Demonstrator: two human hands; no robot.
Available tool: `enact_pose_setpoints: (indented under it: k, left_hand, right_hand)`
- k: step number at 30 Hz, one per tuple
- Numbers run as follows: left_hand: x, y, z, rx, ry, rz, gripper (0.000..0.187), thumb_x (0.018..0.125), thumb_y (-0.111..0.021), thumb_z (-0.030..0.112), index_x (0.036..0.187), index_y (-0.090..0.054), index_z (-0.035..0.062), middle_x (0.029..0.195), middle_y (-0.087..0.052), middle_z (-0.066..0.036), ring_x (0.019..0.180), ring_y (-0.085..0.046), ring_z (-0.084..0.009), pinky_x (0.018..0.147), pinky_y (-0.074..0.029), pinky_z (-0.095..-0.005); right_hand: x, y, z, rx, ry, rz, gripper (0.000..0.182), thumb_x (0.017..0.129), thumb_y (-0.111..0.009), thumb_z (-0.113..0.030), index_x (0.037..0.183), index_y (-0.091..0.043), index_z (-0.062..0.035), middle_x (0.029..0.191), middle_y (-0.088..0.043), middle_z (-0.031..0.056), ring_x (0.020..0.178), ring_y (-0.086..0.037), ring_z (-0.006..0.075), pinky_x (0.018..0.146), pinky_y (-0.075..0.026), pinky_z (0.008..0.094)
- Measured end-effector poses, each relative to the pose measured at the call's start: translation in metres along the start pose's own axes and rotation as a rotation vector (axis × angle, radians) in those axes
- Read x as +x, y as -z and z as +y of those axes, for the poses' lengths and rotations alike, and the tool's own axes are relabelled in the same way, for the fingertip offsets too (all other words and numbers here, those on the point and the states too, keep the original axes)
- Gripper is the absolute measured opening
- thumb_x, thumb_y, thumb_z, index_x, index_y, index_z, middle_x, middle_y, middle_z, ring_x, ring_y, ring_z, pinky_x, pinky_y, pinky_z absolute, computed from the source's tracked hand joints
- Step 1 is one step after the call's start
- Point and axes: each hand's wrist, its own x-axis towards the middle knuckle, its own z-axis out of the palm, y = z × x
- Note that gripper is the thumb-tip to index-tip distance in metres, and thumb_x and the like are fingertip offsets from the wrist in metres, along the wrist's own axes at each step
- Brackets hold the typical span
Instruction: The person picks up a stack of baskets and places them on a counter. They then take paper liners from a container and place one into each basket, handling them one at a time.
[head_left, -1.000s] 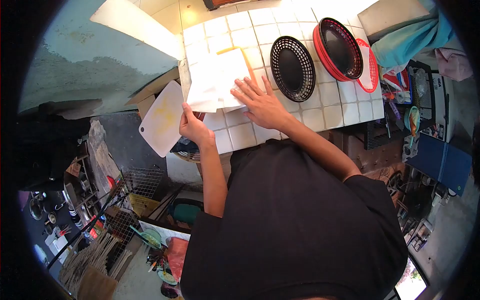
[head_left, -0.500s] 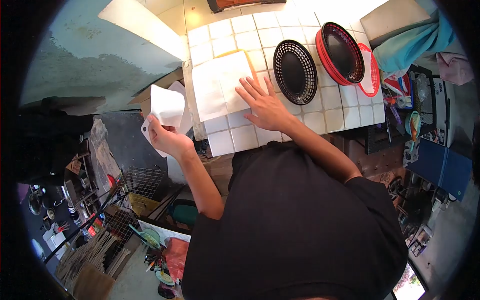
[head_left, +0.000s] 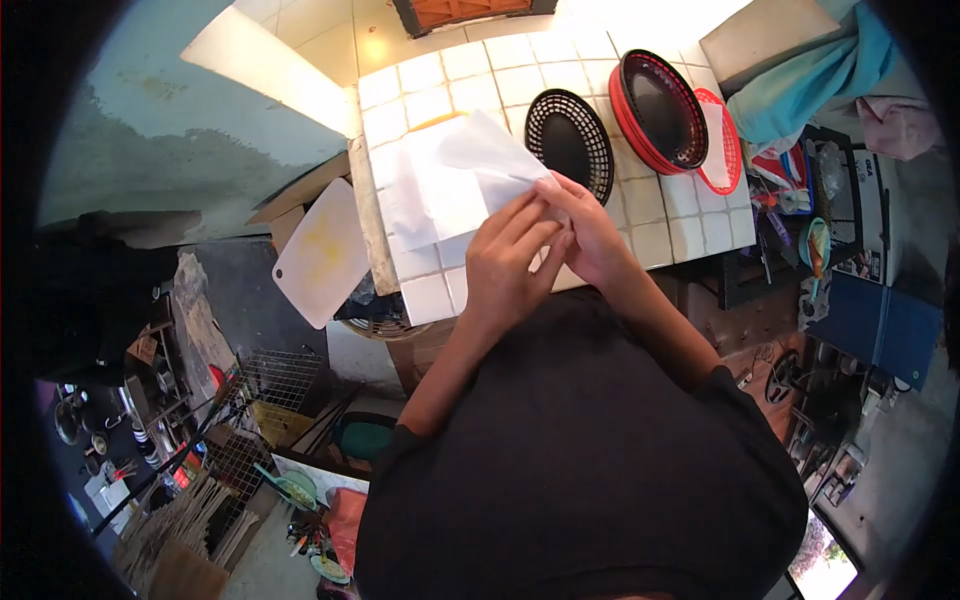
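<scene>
A thin white paper sheet (head_left: 490,160) is raised at its near right corner over more white paper (head_left: 415,205) lying on the tiled counter. My right hand (head_left: 590,230) pinches that corner between thumb and fingers. My left hand (head_left: 510,262) is closed beside it, its bent fingers meeting the right fingertips at the same corner; its grip is partly hidden. Just beyond the hands, a black oval basket (head_left: 568,150) sits on the counter, partly covered by the paper and right hand.
Stacked black and red baskets (head_left: 660,115) stand farther right, beside a red basket (head_left: 733,150) with white paper in it. A stained white cutting board (head_left: 322,255) leans off the counter's left edge. A teal cloth (head_left: 810,85) hangs at the right.
My left hand has come right from beside the cutting board to meet my right hand. The right hand has left its flat position on the paper and closed. A sheet is now lifted.
</scene>
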Motion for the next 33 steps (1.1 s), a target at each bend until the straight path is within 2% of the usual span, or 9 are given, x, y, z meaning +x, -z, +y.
enact_pose_setpoints:
  k: [3, 5, 8, 11, 20, 22, 28, 31, 33]
  left_hand:
    - [-0.009, -0.001, -0.007, -0.122, 0.018, 0.114, 0.01, 0.079, -0.075, 0.004, 0.088, -0.07, 0.0038, 0.094, -0.072, -0.012, 0.091, -0.069, -0.0302, 0.081, -0.053, -0.0397]
    - [-0.014, -0.008, -0.015, -0.12, 0.326, 0.291, 0.009, 0.087, -0.074, 0.012, 0.088, -0.069, 0.0039, 0.085, -0.069, -0.008, 0.076, -0.063, -0.021, 0.069, -0.048, -0.0318]
    - [0.0, -0.021, -0.045, -0.729, 0.937, 0.125, 0.043, 0.098, -0.064, 0.042, 0.108, -0.065, 0.0002, 0.096, -0.07, -0.005, 0.089, -0.062, -0.0131, 0.07, -0.048, -0.0281]
    - [0.01, -0.029, -0.058, -1.152, 1.131, -0.151, 0.044, 0.099, -0.063, 0.042, 0.115, -0.065, 0.0012, 0.099, -0.071, -0.006, 0.091, -0.065, -0.013, 0.07, -0.05, -0.0273]
    - [0.055, -0.078, -0.099, -0.946, 0.921, -0.057, 0.023, 0.091, -0.075, 0.021, 0.105, -0.072, 0.0032, 0.089, -0.073, -0.002, 0.075, -0.066, -0.0084, 0.064, -0.052, -0.025]
    - [0.072, -0.081, -0.098, -0.895, 0.848, -0.051, 0.021, 0.089, -0.077, 0.018, 0.103, -0.073, 0.0029, 0.082, -0.071, 0.0, 0.069, -0.062, -0.0058, 0.059, -0.047, -0.0229]
    - [0.107, -0.101, -0.125, -0.593, 0.749, -0.12, 0.018, 0.087, -0.076, 0.011, 0.099, -0.072, -0.0019, 0.079, -0.071, -0.005, 0.065, -0.062, -0.0084, 0.058, -0.049, -0.0238]
    - [0.114, -0.109, -0.136, -0.464, 0.738, -0.17, 0.019, 0.085, -0.077, 0.011, 0.097, -0.073, -0.0036, 0.076, -0.07, -0.006, 0.06, -0.063, -0.0102, 0.054, -0.05, -0.0263]
    - [0.118, -0.111, -0.141, -0.295, 0.681, -0.238, 0.023, 0.087, -0.077, 0.013, 0.102, -0.072, -0.0031, 0.079, -0.072, -0.006, 0.063, -0.063, -0.0084, 0.055, -0.05, -0.0234]
  right_hand:
    - [-0.011, 0.022, -0.005, 0.057, -0.001, 0.204, 0.029, 0.103, -0.057, -0.019, 0.126, -0.062, -0.002, 0.111, -0.069, 0.0059, 0.098, -0.068, 0.0143, 0.087, -0.056, 0.0322]
    - [-0.02, 0.031, -0.008, 0.077, -0.015, 0.22, 0.028, 0.102, -0.057, -0.017, 0.125, -0.063, -0.0017, 0.116, -0.069, 0.0075, 0.101, -0.068, 0.0152, 0.088, -0.056, 0.033]
    - [-0.027, 0.055, -0.006, 0.03, -0.005, 0.199, 0.03, 0.102, -0.058, -0.016, 0.127, -0.062, -0.0016, 0.116, -0.069, 0.0075, 0.101, -0.068, 0.0159, 0.09, -0.055, 0.0333]
    - [-0.037, 0.06, -0.011, 0.012, -0.044, 0.205, 0.032, 0.101, -0.059, -0.017, 0.128, -0.061, -0.0006, 0.116, -0.069, 0.008, 0.101, -0.068, 0.0166, 0.091, -0.055, 0.0333]
    - [-0.035, 0.084, -0.021, -0.546, 0.059, 0.206, 0.032, 0.097, -0.061, -0.009, 0.127, -0.06, 0.0029, 0.114, -0.068, 0.0066, 0.103, -0.065, 0.0132, 0.094, -0.05, 0.0304]
    - [-0.027, 0.089, -0.022, -0.71, 0.195, 0.247, 0.037, 0.093, -0.062, -0.002, 0.129, -0.057, 0.003, 0.108, -0.07, 0.011, 0.094, -0.068, 0.015, 0.084, -0.055, 0.0322]
    - [-0.007, 0.083, -0.041, -0.84, 0.15, 0.396, 0.057, 0.09, -0.064, 0.001, 0.142, -0.042, -0.003, 0.097, -0.068, 0.016, 0.078, -0.071, 0.0176, 0.051, -0.054, 0.0321]
    - [0.006, 0.096, -0.035, -1.111, 0.27, 0.423, 0.05, 0.085, -0.064, 0.0, 0.134, -0.051, -0.0025, 0.081, -0.065, 0.0187, 0.072, -0.069, 0.0302, 0.068, -0.053, 0.0402]
    - [0.009, 0.101, -0.035, -1.151, 0.292, 0.391, 0.051, 0.085, -0.064, 0.001, 0.133, -0.051, -0.0024, 0.08, -0.064, 0.018, 0.07, -0.067, 0.0313, 0.067, -0.052, 0.0414]
